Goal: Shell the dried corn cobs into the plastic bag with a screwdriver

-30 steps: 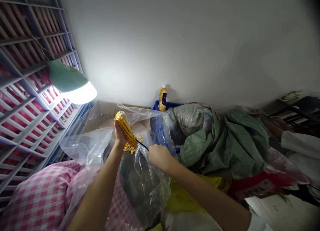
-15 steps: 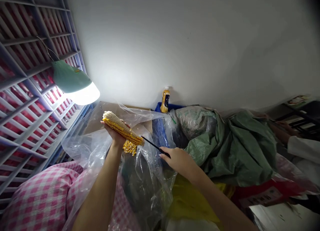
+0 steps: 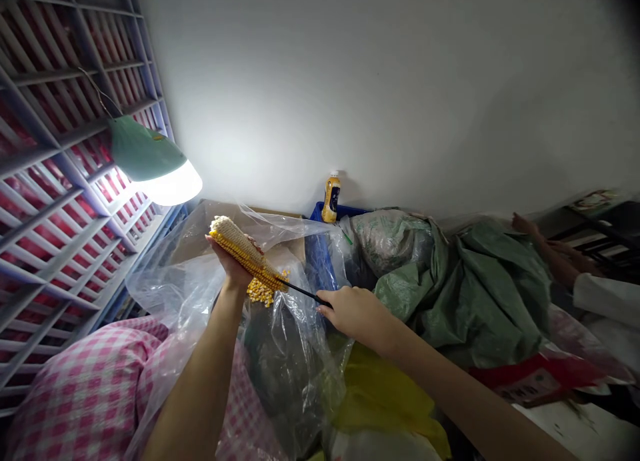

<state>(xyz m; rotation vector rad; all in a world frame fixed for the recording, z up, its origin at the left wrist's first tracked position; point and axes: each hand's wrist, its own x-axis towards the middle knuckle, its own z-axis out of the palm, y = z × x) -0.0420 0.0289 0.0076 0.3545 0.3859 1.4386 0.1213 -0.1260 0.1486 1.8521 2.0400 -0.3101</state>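
My left hand (image 3: 231, 264) is closed around a corn cob (image 3: 245, 251), held at a slant with its bare whitish end up and to the left. Yellow kernels still cover its lower side. In my right hand (image 3: 353, 314) is a thin dark rod-like tool (image 3: 305, 292), its shaft reaching left to the cob's lower right end. The tool's tip meets the kernels there, and its exact shape is too small to make out. Loose corn kernels (image 3: 260, 292) lie in a pile on clear plastic sheeting (image 3: 295, 321) beneath the cob.
A lit green lamp (image 3: 150, 156) hangs from a purple slatted rack (image 3: 70, 148) at left. Behind stand a yellow bottle (image 3: 331, 198) and a blue crate (image 3: 317, 248). Green sacking (image 3: 480, 291) lies right, near another person's arm (image 3: 550, 251). Pink checked cloth (image 3: 90, 388) covers my lap area.
My right hand has shifted slightly left and up, bringing the tool's tip against the cob's end. The cob has barely moved. At right, the other person's hand has come into clearer view.
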